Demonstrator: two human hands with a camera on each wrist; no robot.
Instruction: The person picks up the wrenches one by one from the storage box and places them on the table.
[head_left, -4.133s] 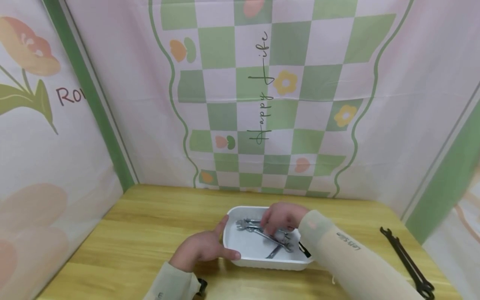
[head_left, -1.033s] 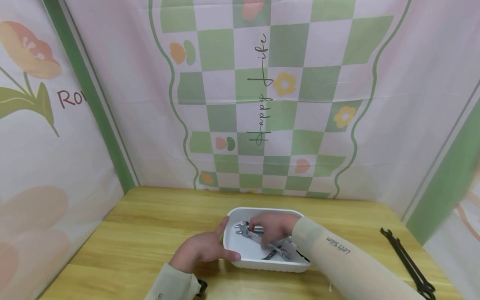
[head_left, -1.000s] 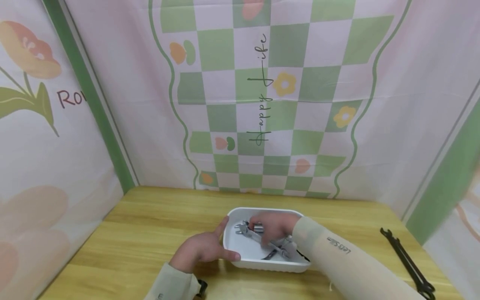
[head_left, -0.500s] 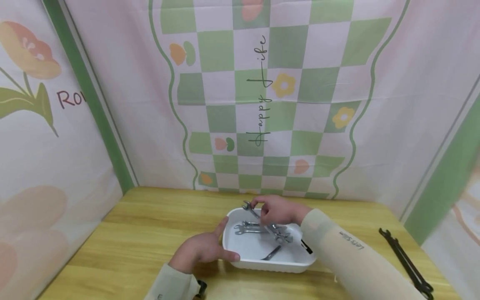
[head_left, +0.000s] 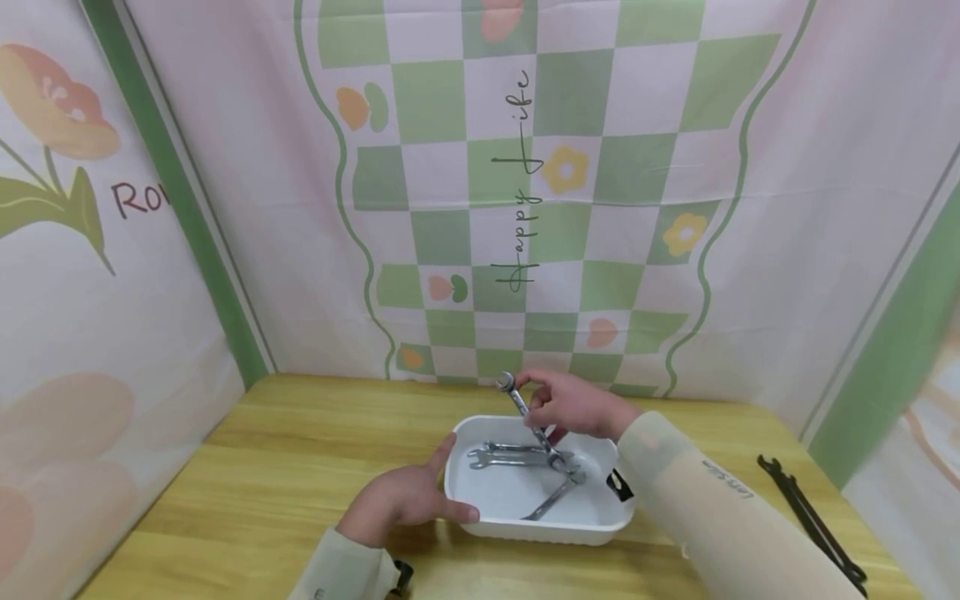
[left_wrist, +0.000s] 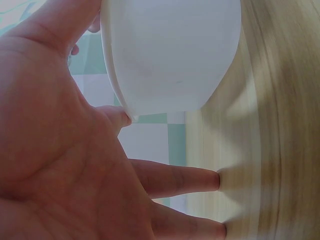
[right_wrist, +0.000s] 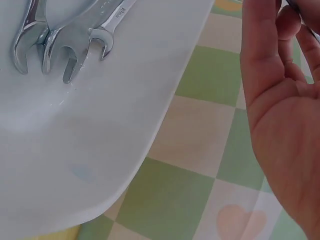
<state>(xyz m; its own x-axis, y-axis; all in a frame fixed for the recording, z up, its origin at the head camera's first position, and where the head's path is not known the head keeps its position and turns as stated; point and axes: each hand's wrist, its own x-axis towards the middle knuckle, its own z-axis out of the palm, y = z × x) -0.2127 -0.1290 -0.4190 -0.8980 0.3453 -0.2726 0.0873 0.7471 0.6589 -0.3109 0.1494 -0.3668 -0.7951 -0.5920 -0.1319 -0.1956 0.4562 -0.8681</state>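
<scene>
In the head view my right hand [head_left: 573,404] pinches a silver wrench [head_left: 517,400] between thumb and fingers. That wrench slants over a white tray [head_left: 491,525]; its upper end rises above the far rim, and its lower end is close to the wrenches inside, contact unclear. Several silver wrenches [head_left: 510,459] lie in the tray, their open-ended heads [right_wrist: 65,47] visible in the right wrist view. My left hand [head_left: 408,496] rests at the tray's left end, thumb over the near rim and index finger against the side. Its other fingers [left_wrist: 175,180] extend straight down to the table.
Two long black wrenches [head_left: 813,517] lie together at the table's right side. A black strip [head_left: 619,485] shows on the tray's right end. Behind the wooden table [head_left: 322,425] hangs a checked green-and-white curtain [head_left: 547,225].
My right hand has gone from reaching among the wrenches in the tray to lifting one up and back. The remaining wrenches have shifted. My left hand has kept its place.
</scene>
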